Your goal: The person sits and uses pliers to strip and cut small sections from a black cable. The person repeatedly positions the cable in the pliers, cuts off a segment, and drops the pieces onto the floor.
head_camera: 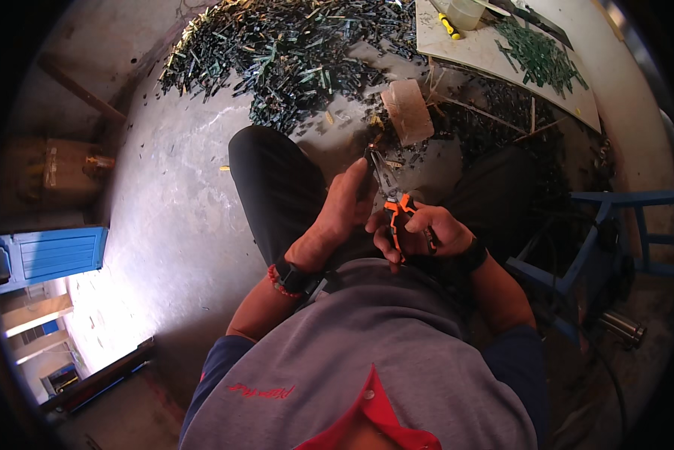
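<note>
In my right hand (421, 228) are long-nose pliers (391, 194) with orange and black handles, their jaws pointing away from me. My left hand (345, 197) is closed beside the jaws, its thumb near their tips, around a small dark piece (372, 151) with a coppery end. Most of that piece is hidden by the fingers, and whether the jaws grip it is unclear. Just beyond the hands, a worn tan block (409, 111) rests on the floor amid dark scraps.
A large heap of dark strips (292, 56) covers the floor ahead. At the upper right, a pale board (455, 50) bears green strips (539, 53), a yellow-handled tool (449, 26) and a translucent container (464, 13). A blue metal frame (573, 253) stands at the right.
</note>
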Motion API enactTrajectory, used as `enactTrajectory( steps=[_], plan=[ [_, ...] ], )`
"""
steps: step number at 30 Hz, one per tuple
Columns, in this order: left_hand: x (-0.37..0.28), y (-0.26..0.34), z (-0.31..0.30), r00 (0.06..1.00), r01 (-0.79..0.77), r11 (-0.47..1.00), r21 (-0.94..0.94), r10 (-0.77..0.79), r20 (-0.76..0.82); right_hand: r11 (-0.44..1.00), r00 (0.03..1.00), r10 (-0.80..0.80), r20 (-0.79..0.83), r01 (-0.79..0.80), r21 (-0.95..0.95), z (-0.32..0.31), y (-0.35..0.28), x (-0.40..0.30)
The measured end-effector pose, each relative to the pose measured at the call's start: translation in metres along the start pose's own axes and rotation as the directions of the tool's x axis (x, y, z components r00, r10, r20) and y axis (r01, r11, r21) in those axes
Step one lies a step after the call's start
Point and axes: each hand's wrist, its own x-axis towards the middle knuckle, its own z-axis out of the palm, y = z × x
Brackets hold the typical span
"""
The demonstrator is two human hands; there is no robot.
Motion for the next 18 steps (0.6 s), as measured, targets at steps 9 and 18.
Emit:
enactTrajectory(
  steps=[9,18],
  plan=[
    [-0.001,-0.001,0.001,0.997,0.075,0.995,-0.066,-0.076,-0.005,0.986,0.996,0.025,-0.089,-0.039,-0.160,-0.003,-0.006,-0.004],
    [0.002,-0.008,0.001,0.996,0.090,0.989,-0.114,-0.088,0.020,0.990,0.999,-0.004,-0.051,-0.003,-0.144,-0.001,-0.004,-0.006]
  ],
)
